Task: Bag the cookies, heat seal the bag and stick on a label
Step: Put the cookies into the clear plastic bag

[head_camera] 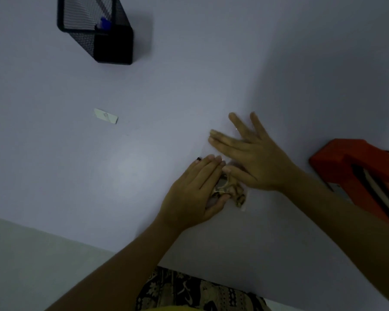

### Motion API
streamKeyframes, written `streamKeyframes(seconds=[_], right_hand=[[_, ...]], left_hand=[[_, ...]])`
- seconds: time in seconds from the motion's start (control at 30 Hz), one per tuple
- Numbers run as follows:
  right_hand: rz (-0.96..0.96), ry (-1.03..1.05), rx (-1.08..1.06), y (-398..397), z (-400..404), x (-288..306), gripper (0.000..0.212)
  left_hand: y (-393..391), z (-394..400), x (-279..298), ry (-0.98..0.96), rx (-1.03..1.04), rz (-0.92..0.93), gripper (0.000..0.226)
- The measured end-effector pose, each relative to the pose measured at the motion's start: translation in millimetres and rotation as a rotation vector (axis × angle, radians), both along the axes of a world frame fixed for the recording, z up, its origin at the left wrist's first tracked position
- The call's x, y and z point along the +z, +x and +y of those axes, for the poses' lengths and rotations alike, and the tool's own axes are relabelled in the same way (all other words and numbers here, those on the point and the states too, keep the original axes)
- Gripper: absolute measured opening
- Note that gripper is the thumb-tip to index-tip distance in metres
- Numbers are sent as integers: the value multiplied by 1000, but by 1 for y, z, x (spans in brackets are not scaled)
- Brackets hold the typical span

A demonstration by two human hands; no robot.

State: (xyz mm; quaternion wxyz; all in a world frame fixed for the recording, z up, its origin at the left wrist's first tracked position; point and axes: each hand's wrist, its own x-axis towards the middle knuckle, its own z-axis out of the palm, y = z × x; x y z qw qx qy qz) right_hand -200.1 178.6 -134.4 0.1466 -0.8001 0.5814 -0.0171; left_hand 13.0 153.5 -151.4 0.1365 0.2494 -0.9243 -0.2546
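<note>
A clear bag of brown cookies (237, 195) lies on the pale table between my two hands, mostly covered by them. My left hand (194, 194) lies over the bag's left part with straight fingers, its thumb tucked along the bag's near edge. My right hand (250, 156) lies flat with spread, straight fingers across the bag's far part, its thumb touching the bag. A small white label strip (106, 116) lies on the table far to the left of the hands.
A red heat sealer (357, 171) stands at the right edge, close to my right forearm. A black mesh pen holder (97, 30) with a blue item inside stands at the back left. The table's front edge (76, 243) runs diagonally below my arms.
</note>
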Motion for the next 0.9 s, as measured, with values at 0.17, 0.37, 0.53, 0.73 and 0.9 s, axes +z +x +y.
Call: streamKeyframes(seconds=[0.17,0.37,0.53,0.73,0.9], right_hand=[[46,18,-54,-9,-11,5,68],[35,24,49,-2,-13,3,60],[-30,6,24,4,-12,3,60],[9,-2,-95,-8,-18,0,58],[-16,-46,-22,-4,0,-3,54]], left_hand=[[0,0,-1,16,-7,1,58],[-1,1,1,15,-1,23,56],[-1,0,0,16,0,20,56],[-2,0,1,15,4,2,57],[-2,-1,1,9,5,14,57]])
